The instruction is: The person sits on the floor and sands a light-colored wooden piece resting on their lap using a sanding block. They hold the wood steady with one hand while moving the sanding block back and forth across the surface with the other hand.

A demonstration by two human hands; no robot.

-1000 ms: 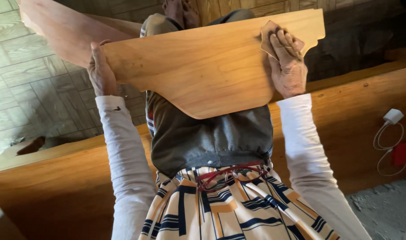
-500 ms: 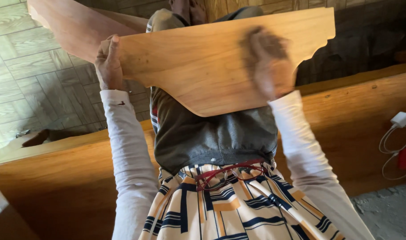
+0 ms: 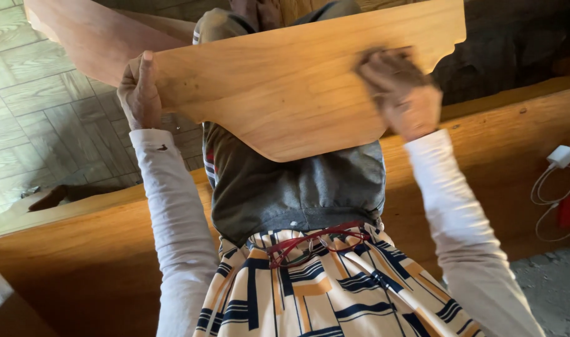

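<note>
Warm daylight falls from about ten o'clock, brightening the tiled floor [image 3: 41,125] and the wooden board [image 3: 285,87]. The right hand [image 3: 400,93] is smeared with motion blur; the left hand [image 3: 140,93] stays sharp. Toward two o'clock the background sinks into deep shadow.

White sleeves [image 3: 172,212], grey vest [image 3: 291,187], patterned skirt [image 3: 322,293]

Board [image 3: 285,93] before torso, bench [image 3: 79,249] below, charger [image 3: 561,156] right

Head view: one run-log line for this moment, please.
left hand: grips wooden board edge | right hand: flat on board face, blurred | board: on lap
</note>
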